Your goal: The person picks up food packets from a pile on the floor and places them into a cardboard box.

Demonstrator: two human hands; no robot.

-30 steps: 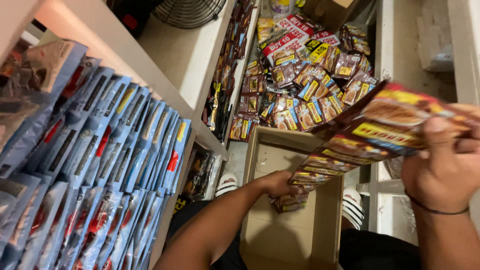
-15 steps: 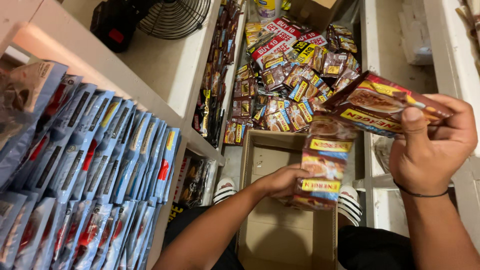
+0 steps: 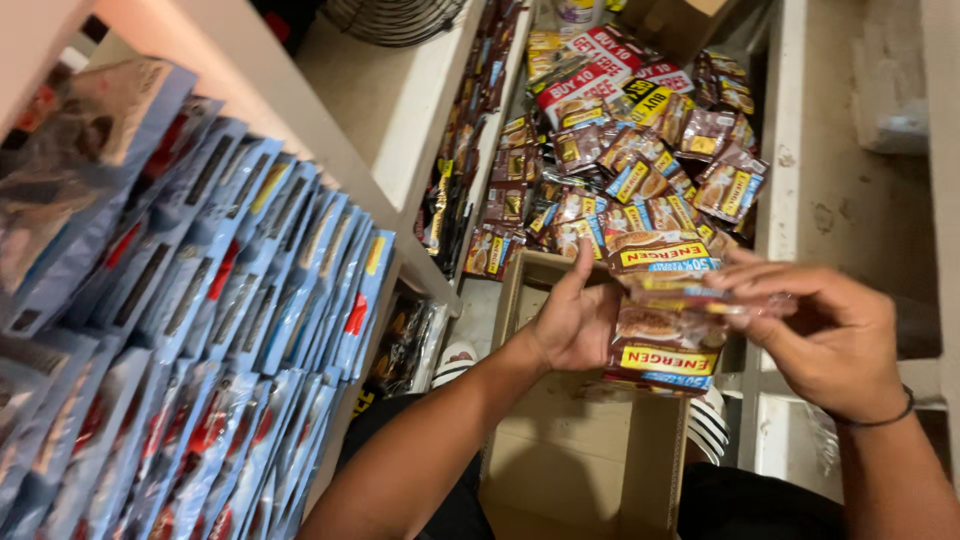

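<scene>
Brown sachet strip (image 3: 660, 330), left hand (image 3: 570, 325) flat behind, right hand (image 3: 835, 335) pinching

Both forearms are bare from elbow to wrist, with no sleeve showing on either. The right hand (image 3: 835, 340) wears a thin dark band (image 3: 880, 420) around its wrist, snug like a cord or hair tie. The left hand (image 3: 575, 320) carries no ring, watch or band. Near the bottom edge, dark, plain clothing (image 3: 760, 505) covers the lap. Below, on the floor, light sandals with dark stripes (image 3: 708, 425) show on the feet.
</scene>
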